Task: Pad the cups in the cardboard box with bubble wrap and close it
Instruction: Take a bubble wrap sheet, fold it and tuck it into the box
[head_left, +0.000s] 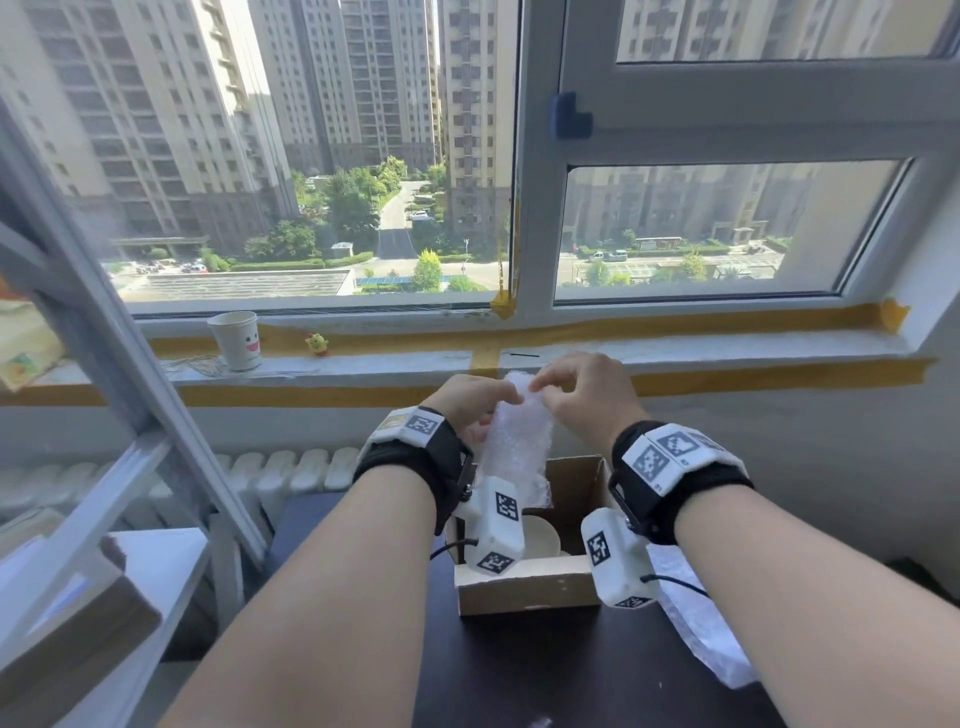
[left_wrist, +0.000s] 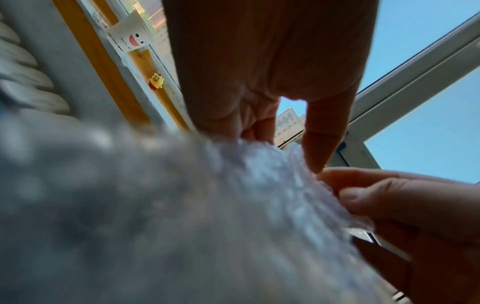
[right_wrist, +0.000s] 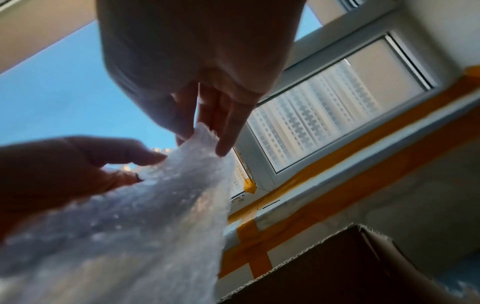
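An open cardboard box (head_left: 524, 590) stands on the dark table (head_left: 545, 670), with a pale cup (head_left: 543, 535) visible inside. Above it a strip of bubble wrap (head_left: 519, 447) hangs down, its lower end reaching into the box. My left hand (head_left: 493, 408) pinches the wrap's upper left edge and my right hand (head_left: 545, 387) pinches its top right corner. In the left wrist view the bubble wrap (left_wrist: 233, 205) fills the frame under my left hand (left_wrist: 288, 148). In the right wrist view my right hand (right_wrist: 205, 142) nips the bubble wrap (right_wrist: 155, 205) at its tip.
More bubble wrap (head_left: 696, 623) lies on the table right of the box. On the windowsill stand a smiley paper cup (head_left: 236, 340) and a small yellow toy (head_left: 317, 344). A radiator (head_left: 291, 473) sits below the sill, and a metal frame (head_left: 104, 338) leans at the left.
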